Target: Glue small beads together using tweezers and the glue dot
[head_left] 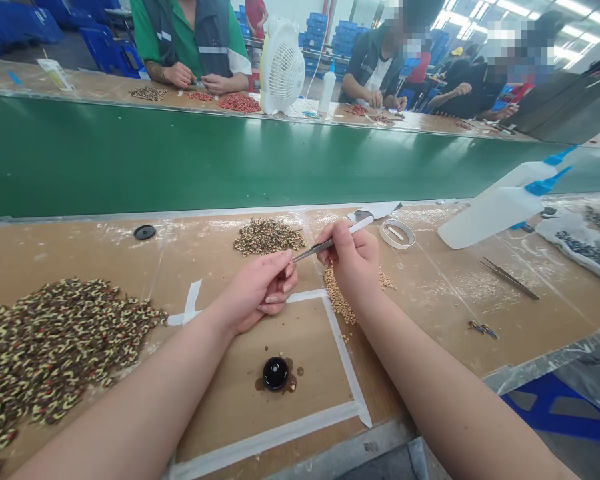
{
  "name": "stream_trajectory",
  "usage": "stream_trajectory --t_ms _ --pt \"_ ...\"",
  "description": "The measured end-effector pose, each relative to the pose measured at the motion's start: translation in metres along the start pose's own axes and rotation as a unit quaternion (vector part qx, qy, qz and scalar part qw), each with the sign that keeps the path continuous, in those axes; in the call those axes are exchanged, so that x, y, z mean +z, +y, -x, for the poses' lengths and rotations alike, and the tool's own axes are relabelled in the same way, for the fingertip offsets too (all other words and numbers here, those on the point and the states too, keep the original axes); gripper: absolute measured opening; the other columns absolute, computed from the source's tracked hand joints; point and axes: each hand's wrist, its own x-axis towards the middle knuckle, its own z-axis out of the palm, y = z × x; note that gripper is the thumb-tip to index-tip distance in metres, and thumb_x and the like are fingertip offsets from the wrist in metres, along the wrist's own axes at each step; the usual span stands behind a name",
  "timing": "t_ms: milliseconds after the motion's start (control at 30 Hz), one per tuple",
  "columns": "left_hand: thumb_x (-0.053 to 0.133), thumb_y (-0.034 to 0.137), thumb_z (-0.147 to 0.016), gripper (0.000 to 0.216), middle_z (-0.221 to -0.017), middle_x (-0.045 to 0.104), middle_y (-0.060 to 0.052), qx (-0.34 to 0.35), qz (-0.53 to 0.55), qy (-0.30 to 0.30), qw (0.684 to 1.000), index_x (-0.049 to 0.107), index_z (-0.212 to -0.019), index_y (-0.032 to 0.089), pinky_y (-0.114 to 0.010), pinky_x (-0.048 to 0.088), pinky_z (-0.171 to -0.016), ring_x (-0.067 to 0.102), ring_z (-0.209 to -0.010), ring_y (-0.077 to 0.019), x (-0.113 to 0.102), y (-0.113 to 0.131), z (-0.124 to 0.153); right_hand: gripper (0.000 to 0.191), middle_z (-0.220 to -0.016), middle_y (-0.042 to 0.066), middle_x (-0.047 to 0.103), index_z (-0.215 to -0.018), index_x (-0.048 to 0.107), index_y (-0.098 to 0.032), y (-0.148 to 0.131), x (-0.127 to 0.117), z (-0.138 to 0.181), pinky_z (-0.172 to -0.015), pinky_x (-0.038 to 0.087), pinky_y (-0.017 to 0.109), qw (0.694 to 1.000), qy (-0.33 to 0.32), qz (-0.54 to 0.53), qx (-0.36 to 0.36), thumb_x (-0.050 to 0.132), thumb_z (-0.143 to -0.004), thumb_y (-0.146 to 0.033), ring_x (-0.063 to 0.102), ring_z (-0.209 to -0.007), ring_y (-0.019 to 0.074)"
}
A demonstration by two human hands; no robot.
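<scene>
My right hand (354,257) grips a pair of tweezers (314,251) with a white-wrapped handle, their tips pointing left. Those tips meet the fingertips of my left hand (260,287), which are pinched together; whatever is between them is too small to make out. Below my hands, a small round black dish (275,373) stands on the brown board inside a white tape outline, with wet spots around it. Small beige pieces (341,300) lie partly behind my right hand. Just beyond my left hand is a pile of small dark-and-cream parts (270,237).
A large heap of dark, cream and red parts (55,347) covers the left. To the right are a tape roll (398,235), white squeeze bottles (493,217) and spare tweezers (510,278). A green belt (180,160) separates me from co-workers and a fan (283,70).
</scene>
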Motion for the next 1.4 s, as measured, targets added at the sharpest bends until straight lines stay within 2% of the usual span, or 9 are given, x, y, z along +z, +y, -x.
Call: stream_trajectory --t_ms 400,867,1033,1100,1167,1300,1400 --pt "0.071 0.05 -0.101 0.052 -0.06 0.042 0.006 -0.007 0.0 0.002 1.0 0.045 -0.069 0.018 -0.011 0.019 -0.037 0.022 -0.043 -0.0017 -0.002 0.002 0.001 0.049 -0.061 -0.002 0.059 -0.08 0.07 -0.02 0.001 0.001 0.003 -0.049 0.041 0.026 1.0 -0.016 -0.019 -0.004 0.064 -0.106 -0.06 0.054 -0.053 0.0099" --pt "0.074 0.055 -0.099 0.055 -0.057 0.043 0.006 -0.015 -0.003 -0.008 1.0 0.047 -0.067 0.018 -0.011 0.02 -0.037 0.022 -0.042 -0.0014 -0.001 0.003 0.001 0.049 -0.061 -0.002 0.059 -0.078 0.069 -0.021 0.0 0.003 0.003 -0.05 0.041 0.026 0.999 -0.03 -0.021 0.005 0.062 -0.107 -0.06 0.054 -0.054 0.0098" --pt "0.071 0.06 -0.098 0.054 -0.057 0.047 0.006 -0.014 0.009 -0.01 1.0 0.048 -0.072 0.019 -0.012 0.018 -0.036 0.023 -0.04 -0.002 0.0 0.0 -0.002 0.05 -0.058 -0.003 0.055 -0.076 0.069 -0.02 -0.001 0.003 0.003 -0.049 0.038 0.026 0.999 -0.026 -0.038 0.012 0.063 -0.106 -0.059 0.05 -0.051 0.0094" --pt "0.068 0.065 -0.098 0.057 -0.058 0.048 0.006 0.002 0.031 -0.004 1.0 0.047 -0.072 0.02 -0.013 0.019 -0.035 0.025 -0.039 -0.0027 -0.001 -0.001 -0.003 0.051 -0.056 -0.003 0.053 -0.073 0.067 -0.02 -0.004 0.002 0.003 -0.048 0.037 0.026 0.996 -0.064 -0.065 0.013 0.064 -0.106 -0.058 0.048 -0.051 0.0093" --pt "0.064 0.069 -0.098 0.059 -0.058 0.046 0.006 0.03 0.051 0.004 0.998 0.047 -0.071 0.02 -0.014 0.018 -0.035 0.028 -0.039 -0.0034 -0.003 -0.001 -0.004 0.051 -0.056 -0.003 0.055 -0.071 0.068 -0.019 -0.009 0.001 0.005 -0.048 0.038 0.025 0.984 -0.16 -0.081 0.016 0.065 -0.106 -0.057 0.049 -0.05 0.009" --pt "0.06 0.071 -0.1 0.06 -0.058 0.044 0.006 0.058 0.06 0.014 0.996 0.047 -0.07 0.02 -0.016 0.018 -0.035 0.031 -0.038 -0.004 -0.005 0.0 -0.004 0.043 -0.061 -0.003 0.058 -0.076 0.074 -0.017 -0.021 0.005 0.013 -0.055 0.042 0.024 0.916 -0.394 -0.064 0.028 0.067 -0.107 -0.047 0.053 -0.056 0.0086" --pt "0.059 0.07 -0.1 0.06 -0.059 0.045 0.005 0.055 0.051 0.022 0.997 0.047 -0.07 0.02 -0.017 0.018 -0.036 0.032 -0.038 -0.0038 -0.003 0.0 -0.003 0.04 -0.066 -0.002 0.061 -0.078 0.074 -0.016 -0.023 0.011 0.018 -0.06 0.045 0.024 0.873 -0.485 -0.037 0.022 0.066 -0.107 -0.042 0.054 -0.061 0.0091"
